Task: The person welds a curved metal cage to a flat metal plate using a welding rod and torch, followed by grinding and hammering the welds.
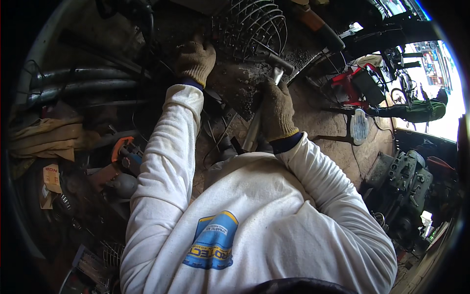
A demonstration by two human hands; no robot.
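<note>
Both my hands wear tan knitted work gloves. My right hand (278, 109) is wrapped round the pale handle of a hammer (252, 131). Its dark head points up and away, over the edge of a dark, gritty workbench (235, 83). A round cage of bent metal rods (257, 29) stands on the bench, just beyond the hammer head. To the left of the cage, my left hand (196, 60) is over the bench with its fingers curled. The far side of that hand is in shadow, so what it grips cannot be made out.
An orange and black power tool (320, 27) lies at the bench's far right. Metal pipes (88, 81) and folded tan cloth (49, 134) are at left. On the right are a grey-topped stool (359, 127), a red chair (347, 88) and a green machine (409, 181).
</note>
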